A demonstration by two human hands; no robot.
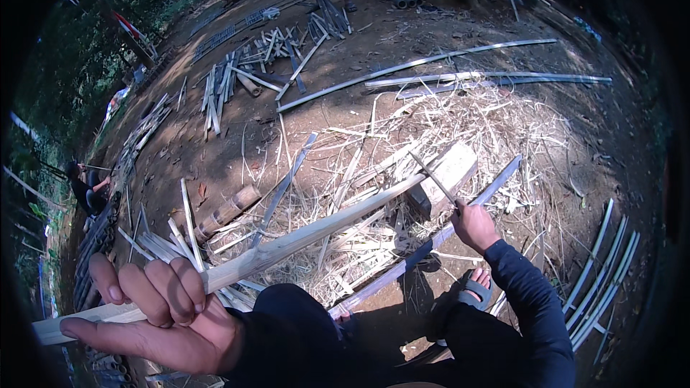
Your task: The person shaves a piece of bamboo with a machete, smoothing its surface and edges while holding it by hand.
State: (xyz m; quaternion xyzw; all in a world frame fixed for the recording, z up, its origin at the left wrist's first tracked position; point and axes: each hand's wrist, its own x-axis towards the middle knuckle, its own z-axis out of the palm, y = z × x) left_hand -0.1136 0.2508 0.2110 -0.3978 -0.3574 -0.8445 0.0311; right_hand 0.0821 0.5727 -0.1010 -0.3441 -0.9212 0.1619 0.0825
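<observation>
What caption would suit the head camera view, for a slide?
Left hand holding a long pale strip, right hand a slim blade, with a wooden block and scattered shavings around.

The head-worn fisheye looks down and ahead over nearby hands.

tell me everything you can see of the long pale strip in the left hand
The strip is long, narrow and pale, like split bamboo or wood, with a slight bump partway along. It slants from the picture's lower left up toward the centre, above scattered shavings. The left hand grips it toward its near end. Its far end reaches the wooden block by the knife; exact contact there is unclear.
</observation>
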